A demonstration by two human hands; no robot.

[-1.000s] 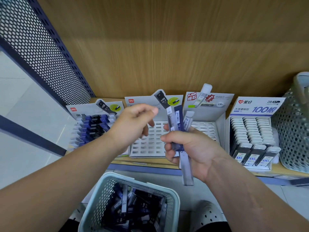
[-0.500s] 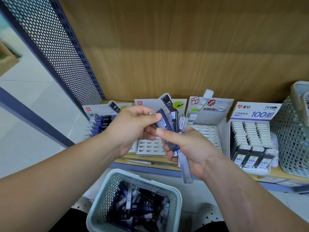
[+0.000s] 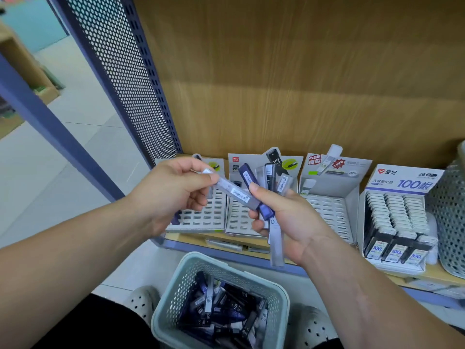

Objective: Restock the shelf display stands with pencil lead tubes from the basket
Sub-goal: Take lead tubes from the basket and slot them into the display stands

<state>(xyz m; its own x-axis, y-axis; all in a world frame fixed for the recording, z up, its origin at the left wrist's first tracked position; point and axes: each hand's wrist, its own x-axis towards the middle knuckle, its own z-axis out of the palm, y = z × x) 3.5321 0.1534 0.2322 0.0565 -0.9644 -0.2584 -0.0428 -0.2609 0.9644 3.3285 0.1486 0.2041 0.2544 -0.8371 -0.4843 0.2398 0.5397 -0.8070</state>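
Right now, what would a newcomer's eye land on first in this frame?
The hands at centre: the left hand pinches one clear lead tube by its end, while the right hand grips a fan of tubes. Below them sits the basket, heaped with more tubes. On the shelf, the far-right stand is packed, while the slotted stand beside it looks nearly empty.

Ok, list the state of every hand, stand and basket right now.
left hand: pinching one end of clear tube
right hand: gripping fan of tubes
floor basket: loaded with tubes
left stand: slots mostly empty
second stand: visible slots empty
third stand: nearly empty, one tube at back left
right stand: full
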